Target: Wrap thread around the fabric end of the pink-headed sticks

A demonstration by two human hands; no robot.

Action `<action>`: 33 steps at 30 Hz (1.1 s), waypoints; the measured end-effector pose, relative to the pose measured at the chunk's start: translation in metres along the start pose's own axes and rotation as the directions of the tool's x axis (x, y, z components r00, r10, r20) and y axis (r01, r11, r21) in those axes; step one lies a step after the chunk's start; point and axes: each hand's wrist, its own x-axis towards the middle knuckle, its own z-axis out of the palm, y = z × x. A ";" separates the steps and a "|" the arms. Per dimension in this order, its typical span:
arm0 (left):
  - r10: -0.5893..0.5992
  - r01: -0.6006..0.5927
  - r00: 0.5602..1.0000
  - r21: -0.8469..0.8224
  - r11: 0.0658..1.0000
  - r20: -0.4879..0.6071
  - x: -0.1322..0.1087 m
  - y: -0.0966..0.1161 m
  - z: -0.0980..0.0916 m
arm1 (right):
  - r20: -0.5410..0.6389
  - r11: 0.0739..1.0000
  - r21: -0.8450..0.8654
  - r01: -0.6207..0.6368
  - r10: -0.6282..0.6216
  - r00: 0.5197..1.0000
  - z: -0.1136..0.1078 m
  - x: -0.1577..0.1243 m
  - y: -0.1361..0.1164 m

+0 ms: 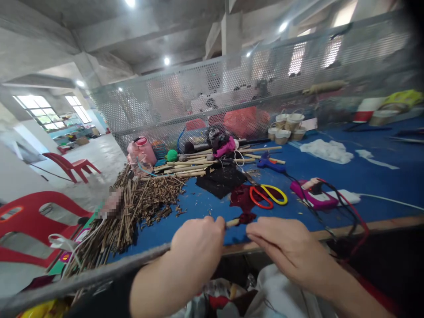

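Note:
My left hand (198,243) is closed around a pale wooden stick (232,223), whose end pokes out to the right past my thumb. Dark red cloth (247,217) is gathered at the tip of that stick. My right hand (285,243) is beside this tip, fingers pressed together and bent downward; whatever they may hold is hidden. Behind the hands, a flat dark red cloth piece (240,198) lies partly under scissors (267,195) with one red and one yellow handle. A black cloth (220,180) is spread to their left.
Thin twigs (121,212) and dry brown bits (162,194) pile up at left. Pale sticks (188,168) lie behind. A blue glue gun (270,164), a purple power strip (313,196) with cables, and small buckets (288,126) stand to the right. A perforated metal screen (172,99) backs the table.

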 end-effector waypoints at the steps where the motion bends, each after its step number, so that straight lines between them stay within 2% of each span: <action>1: 0.075 -0.075 0.997 0.009 0.997 -0.002 -0.009 -0.005 -0.001 | -0.019 1.000 0.001 0.021 -0.021 1.000 -0.006 0.006 0.003; 4: 0.249 -0.255 0.965 -0.070 0.964 -0.086 -0.033 -0.016 -0.010 | -0.065 0.984 0.178 -0.011 0.023 0.998 -0.007 0.031 0.015; 6: 0.292 -0.321 0.939 -0.162 0.933 -0.181 -0.042 -0.018 -0.015 | -0.036 0.911 0.402 -0.092 0.116 0.993 0.010 0.045 0.021; 8: 0.261 -0.330 0.923 -0.231 0.915 -0.284 -0.043 -0.020 -0.016 | 0.057 0.780 0.588 -0.214 0.224 0.973 0.039 0.051 0.019; 10: 0.166 -0.273 0.914 -0.259 0.927 -0.370 -0.040 -0.024 -0.012 | 0.169 0.650 0.690 -0.318 0.282 0.944 0.068 0.047 0.009; 11: 0.111 -0.229 0.910 -0.262 0.937 -0.401 -0.038 -0.026 -0.009 | 0.204 0.613 0.711 -0.344 0.289 0.935 0.080 0.041 0.001; 12: 0.060 -0.183 0.906 -0.260 0.948 -0.419 -0.036 -0.028 -0.006 | 0.219 0.612 0.709 -0.349 0.279 0.935 0.087 0.035 -0.008; 14: -0.013 -0.106 0.904 -0.253 0.962 -0.428 -0.033 -0.033 0.000 | 0.189 0.720 0.635 -0.281 0.208 0.960 0.088 0.020 -0.027; 16: -0.044 -0.068 0.910 -0.254 0.965 -0.411 -0.032 -0.035 0.005 | 0.106 0.870 0.478 -0.123 0.082 0.991 0.070 0.008 -0.042; 18: -0.044 -0.059 0.929 -0.266 0.962 -0.367 -0.034 -0.035 0.007 | -0.004 0.955 0.293 0.037 -0.038 0.999 0.042 0.005 -0.050; 21: 0.013 -0.094 0.962 -0.287 0.953 -0.271 -0.037 -0.031 0.008 | -0.124 0.990 0.041 0.138 -0.132 0.983 0.005 0.018 -0.045; 23: 0.077 -0.137 0.976 -0.294 0.946 -0.205 -0.039 -0.028 0.006 | -0.099 0.985 -0.026 0.173 -0.175 0.980 -0.007 0.036 -0.034; 26: 0.152 -0.187 0.978 -0.286 0.940 -0.141 -0.041 -0.025 0.000 | 0.077 0.976 0.064 0.207 -0.211 0.974 -0.006 0.065 -0.013; 29: 0.150 -0.192 0.974 -0.263 0.945 -0.172 -0.043 -0.025 -0.008 | 0.261 0.957 0.280 0.075 -0.151 0.953 0.011 0.081 0.009; 31: 0.094 -0.154 0.966 -0.241 0.958 -0.241 -0.041 -0.028 -0.012 | 0.293 0.925 0.376 -0.060 -0.057 0.955 0.028 0.079 0.017; 33: 0.025 -0.090 0.953 -0.203 0.975 -0.303 -0.036 -0.031 -0.012 | 0.246 0.902 0.409 -0.138 0.037 0.969 0.045 0.066 0.016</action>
